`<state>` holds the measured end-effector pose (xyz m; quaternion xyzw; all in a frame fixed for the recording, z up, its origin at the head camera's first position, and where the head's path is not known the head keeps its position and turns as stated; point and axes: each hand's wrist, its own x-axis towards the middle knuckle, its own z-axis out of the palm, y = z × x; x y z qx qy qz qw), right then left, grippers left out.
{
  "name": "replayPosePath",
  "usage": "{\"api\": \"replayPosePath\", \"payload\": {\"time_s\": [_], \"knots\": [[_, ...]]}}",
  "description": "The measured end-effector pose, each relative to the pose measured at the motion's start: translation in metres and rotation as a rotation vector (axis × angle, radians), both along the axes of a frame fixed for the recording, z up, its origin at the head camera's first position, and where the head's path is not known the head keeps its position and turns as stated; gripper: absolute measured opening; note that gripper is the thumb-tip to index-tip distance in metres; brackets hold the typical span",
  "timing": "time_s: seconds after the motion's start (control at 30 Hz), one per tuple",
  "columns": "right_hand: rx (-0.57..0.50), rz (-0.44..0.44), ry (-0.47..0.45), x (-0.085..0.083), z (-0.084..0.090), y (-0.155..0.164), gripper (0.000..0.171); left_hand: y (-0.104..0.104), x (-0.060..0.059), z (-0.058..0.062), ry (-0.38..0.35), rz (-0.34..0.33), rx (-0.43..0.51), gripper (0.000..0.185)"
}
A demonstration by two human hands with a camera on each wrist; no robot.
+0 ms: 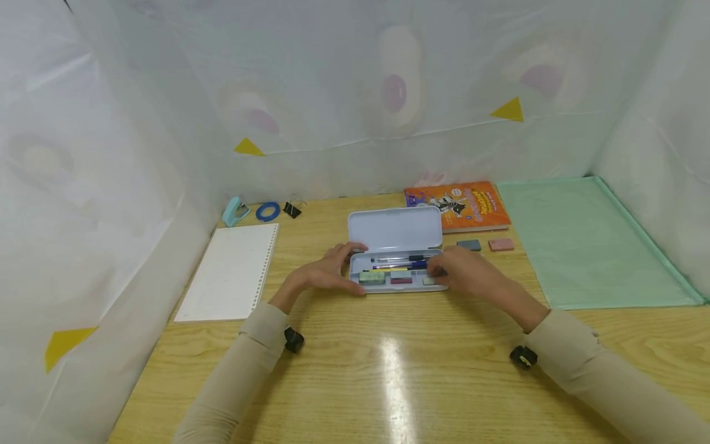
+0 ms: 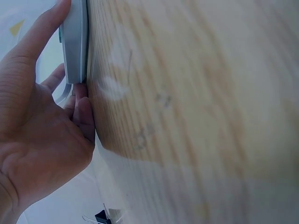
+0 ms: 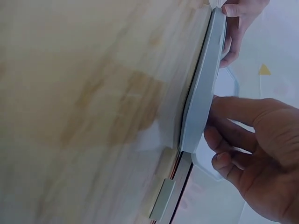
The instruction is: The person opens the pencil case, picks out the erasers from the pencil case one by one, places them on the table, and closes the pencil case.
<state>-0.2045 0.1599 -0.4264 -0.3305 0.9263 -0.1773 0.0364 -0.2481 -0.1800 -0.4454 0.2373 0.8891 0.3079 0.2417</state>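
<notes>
A pale blue-grey pencil case (image 1: 395,227) lies with its lid raised at the back. Inside are several pens (image 1: 396,264), a green patterned eraser (image 1: 371,278), a smaller pink-and-white eraser (image 1: 401,277) and a small pale piece (image 1: 428,280) in the right compartment. My left hand (image 1: 331,268) grips the case's left end, thumb at the front and fingers at the back. Over the right compartment, my right hand (image 1: 468,271) reaches in with thumb and index finger, seen also in the right wrist view (image 3: 261,149). The case wall hides those fingertips.
An orange book (image 1: 477,209) lies behind the case, with a grey eraser (image 1: 469,245) and a pink eraser (image 1: 501,245) before it. A green mat (image 1: 604,246) covers the right. At left are a notepad (image 1: 227,271), stapler (image 1: 235,211), blue ring (image 1: 268,212) and binder clip (image 1: 292,209).
</notes>
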Motion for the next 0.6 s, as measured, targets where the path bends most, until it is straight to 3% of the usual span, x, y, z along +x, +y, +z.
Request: {"api": "replayPosePath", "payload": {"time_s": [0.17,0.43,0.6], "knots": [[-0.075,-0.003,-0.001,-0.003,-0.006,0.006,0.013,0.0,0.0,0.001,-0.002,0.0,0.0,0.093],[-0.32,-0.083,-0.157,-0.002,-0.005,0.031,0.014,0.0,0.002,0.002,-0.005,-0.001,0.004,0.094],[-0.372,-0.143,-0.138,-0.004,-0.003,0.053,0.015,0.001,0.003,0.005,-0.006,0.0,0.005,0.094]]}}
